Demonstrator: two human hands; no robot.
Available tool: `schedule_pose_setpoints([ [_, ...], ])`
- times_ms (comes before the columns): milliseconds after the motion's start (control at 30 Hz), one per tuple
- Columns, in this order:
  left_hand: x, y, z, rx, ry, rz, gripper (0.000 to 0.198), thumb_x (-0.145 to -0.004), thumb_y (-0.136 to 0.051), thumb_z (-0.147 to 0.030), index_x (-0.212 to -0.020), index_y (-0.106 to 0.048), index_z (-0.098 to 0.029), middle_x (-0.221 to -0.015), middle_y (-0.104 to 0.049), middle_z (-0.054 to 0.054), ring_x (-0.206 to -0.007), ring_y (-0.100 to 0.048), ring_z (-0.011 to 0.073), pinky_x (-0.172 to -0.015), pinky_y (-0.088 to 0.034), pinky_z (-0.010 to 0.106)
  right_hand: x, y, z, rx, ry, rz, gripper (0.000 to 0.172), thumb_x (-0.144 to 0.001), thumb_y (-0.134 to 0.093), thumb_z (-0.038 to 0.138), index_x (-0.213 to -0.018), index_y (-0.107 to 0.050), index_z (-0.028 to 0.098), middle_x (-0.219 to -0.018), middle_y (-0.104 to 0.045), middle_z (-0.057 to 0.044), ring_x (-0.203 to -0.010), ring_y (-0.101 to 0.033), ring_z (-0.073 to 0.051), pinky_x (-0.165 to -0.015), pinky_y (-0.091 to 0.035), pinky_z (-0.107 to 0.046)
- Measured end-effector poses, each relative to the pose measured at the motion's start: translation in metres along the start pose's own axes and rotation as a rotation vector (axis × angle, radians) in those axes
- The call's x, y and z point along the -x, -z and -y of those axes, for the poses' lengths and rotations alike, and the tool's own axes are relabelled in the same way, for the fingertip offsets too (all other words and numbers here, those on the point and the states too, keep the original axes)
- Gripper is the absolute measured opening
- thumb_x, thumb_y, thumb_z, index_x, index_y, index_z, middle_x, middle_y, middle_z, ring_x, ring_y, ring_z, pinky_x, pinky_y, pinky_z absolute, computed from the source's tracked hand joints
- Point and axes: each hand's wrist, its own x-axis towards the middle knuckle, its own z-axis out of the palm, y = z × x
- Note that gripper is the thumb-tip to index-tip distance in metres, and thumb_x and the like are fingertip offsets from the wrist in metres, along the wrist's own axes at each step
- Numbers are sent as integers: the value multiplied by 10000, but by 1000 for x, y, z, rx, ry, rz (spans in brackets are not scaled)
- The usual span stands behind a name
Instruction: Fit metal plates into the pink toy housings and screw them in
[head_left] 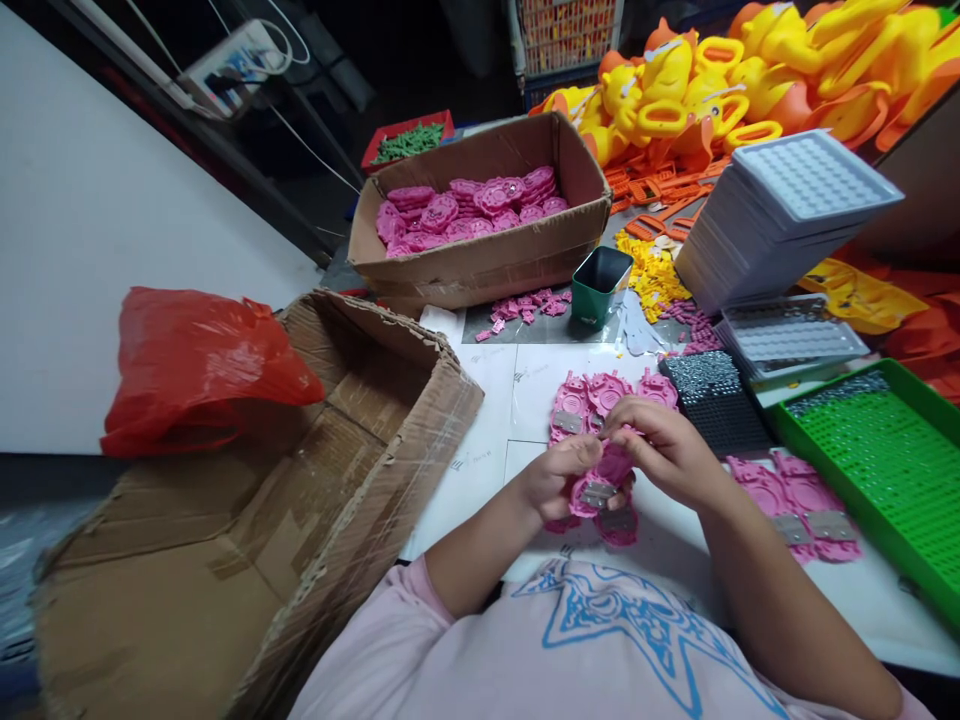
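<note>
My left hand [553, 478] and my right hand [664, 448] meet above the table's near edge. Both are closed on a pink plastic part [600, 482] with a small metal plate on it. Just behind the hands lie three more pink parts [600, 392] in a row on white paper. Another pink part [619, 524] lies under the hands. To the right, two pink parts with metal plates [795, 500] rest on the table.
An open empty cardboard box [315, 480] stands at my left with a red plastic bag [195, 365] behind it. A box of pink parts [480, 235], a green tin cup [600, 285], stacked grey trays [780, 215], a black screw tray [712, 395], a green tray [877, 460] and yellow toys [750, 80] fill the back and right.
</note>
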Motion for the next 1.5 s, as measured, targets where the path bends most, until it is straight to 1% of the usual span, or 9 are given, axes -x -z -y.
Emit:
schedule_pose_setpoints([
  [467,-2,-3,0,284,119,20,375,-752,-642,-434,-926,-650,-103,-756,-649,120,-705,-577,193,-541,-293,255,3,-8,-6,-281,-268,-29,349,-875,-482,485,-788,-613,173,-794,-598,-44,-750,-561,-134,-661,-449,-251],
  [600,-1,-5,-3,314,109,45,436,-725,-655,-449,-971,-651,-89,-824,-648,132,-703,-532,175,-548,-253,259,7,-9,-12,-443,-347,-90,477,-819,-470,624,-834,-642,180,-805,-615,-45,-592,-515,-103,-506,-411,-235],
  [700,2,-7,-4,338,96,102,584,-681,-658,-493,-1084,-633,-71,-894,-647,153,-685,-484,159,-534,-221,260,-1,-8,-14,-555,-370,-274,541,-827,-393,670,-855,-646,191,-803,-630,-51,-603,-542,-115,-518,-434,-251],
  [800,7,-6,-1,341,88,223,677,-622,-638,-557,-1112,-637,-89,-912,-640,156,-658,-463,157,-522,-206,265,-34,-13,-11,-343,-316,-440,415,-873,-426,555,-838,-639,201,-824,-644,-48,-750,-598,-143,-662,-477,-281],
  [867,9,-4,3,338,88,301,712,-574,-618,-600,-1086,-653,-106,-893,-633,151,-636,-461,159,-516,-202,268,-68,-25,-10,18,-235,-248,320,-891,-455,448,-894,-648,193,-939,-661,-65,-874,-602,-162,-780,-473,-315],
  [933,10,-2,7,339,101,364,746,-510,-611,-628,-1051,-666,-117,-849,-623,138,-617,-460,161,-512,-199,270,-107,-42,-13,439,-59,121,282,-909,-420,316,-968,-650,164,-1108,-638,-100,-1023,-563,-190,-887,-439,-350],
  [1033,7,1,11,329,126,452,765,-434,-621,-633,-1002,-677,-124,-795,-615,123,-590,-455,160,-503,-195,273,-156,-73,-26,593,-4,296,277,-873,-422,175,-976,-679,165,-1200,-616,-105,-1107,-507,-242,-961,-366,-421],
  [1267,6,2,6,407,28,531,775,-483,-621,-660,-1033,-671,-117,-760,-611,124,-592,-455,165,-496,-196,273,-202,-119,-56,777,-3,439,276,-786,-451,68,-855,-711,128,-1159,-634,-160,-1211,-382,-363,-976,-237,-566],
  [1500,17,-3,-5,402,-65,481,674,-593,-611,-622,-1028,-676,-111,-818,-601,115,-612,-475,161,-491,-264,276,-172,-79,-31,626,-1,375,228,-852,-489,200,-817,-701,125,-940,-694,-141,-1003,-557,-248,-915,-365,-428],
])
